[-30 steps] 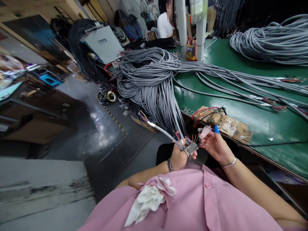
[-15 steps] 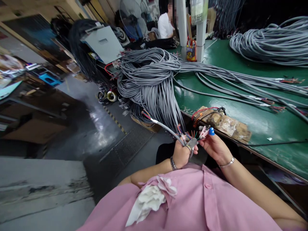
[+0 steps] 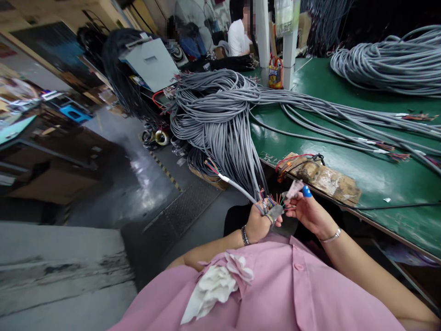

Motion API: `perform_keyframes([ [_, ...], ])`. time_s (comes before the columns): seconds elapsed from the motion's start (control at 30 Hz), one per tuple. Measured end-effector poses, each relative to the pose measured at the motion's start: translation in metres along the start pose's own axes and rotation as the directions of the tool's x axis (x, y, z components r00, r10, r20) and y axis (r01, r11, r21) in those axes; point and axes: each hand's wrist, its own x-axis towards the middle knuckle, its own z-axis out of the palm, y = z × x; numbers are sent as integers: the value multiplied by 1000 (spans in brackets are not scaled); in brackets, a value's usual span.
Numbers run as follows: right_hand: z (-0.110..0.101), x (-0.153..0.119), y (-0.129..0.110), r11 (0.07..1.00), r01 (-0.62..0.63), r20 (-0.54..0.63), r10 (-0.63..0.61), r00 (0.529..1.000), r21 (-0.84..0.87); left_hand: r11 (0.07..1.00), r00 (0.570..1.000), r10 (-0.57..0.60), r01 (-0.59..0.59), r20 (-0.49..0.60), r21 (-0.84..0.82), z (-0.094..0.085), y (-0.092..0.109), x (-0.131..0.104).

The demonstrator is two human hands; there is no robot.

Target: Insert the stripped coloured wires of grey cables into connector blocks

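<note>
My left hand (image 3: 259, 225) is closed around a grey cable (image 3: 241, 188). Its white-banded end (image 3: 223, 178) points up and left, with coloured wires fanned out. More thin coloured wires (image 3: 278, 199) stick up by my left thumb, which has a grey covering (image 3: 274, 213). Close on the right, my right hand (image 3: 315, 215) has bent fingers and a blue finger cot (image 3: 306, 191) on its thumb. Between its thumb and fingers is a small pale pink tool (image 3: 294, 188), blurred, its exact kind unclear. The tool is near the wire tips; I cannot tell whether it touches them.
A big heap of grey cables (image 3: 220, 101) hangs over the green table's (image 3: 379, 184) left edge. A taped wooden block (image 3: 330, 181) lies at the front edge. A grey cable coil (image 3: 386, 62) lies at the back right. A person in white (image 3: 237, 39) is behind the posts.
My right hand has shifted slightly right, and the pink tool has tilted and blurred. My left hand still grips the cable, almost in the same place.
</note>
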Motion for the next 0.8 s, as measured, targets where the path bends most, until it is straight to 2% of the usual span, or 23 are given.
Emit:
perform_keyframes([
  [0.13,-5,-7,-5,975,-50,65,66,996,-217,999,999,-22,21,38,34,-3,3,-4],
  [0.23,0,-10,-7,933,-1,21,9,1000,-359,998,997,-23,18,76,67,-5,3,-3],
  [0.3,6,-10,-7,907,42,22,-36,999,-420,994,988,-32,16,148,107,-6,3,-1],
  [0.4,14,-12,-6,860,93,59,-74,996,-502,982,950,-79,22,303,186,-9,3,4],
  [0.47,17,-13,-5,830,129,76,-105,992,-543,973,931,-111,30,348,230,-12,3,6],
  [0.57,13,-15,-4,839,152,65,-138,988,-522,976,945,-129,67,299,209,-15,3,8],
  [0.7,2,-16,0,893,94,18,-96,995,-440,992,981,-100,86,164,87,-15,2,9],
  [0.8,1,-15,9,910,111,-14,-127,992,-400,996,988,-79,72,134,54,-14,2,10],
])
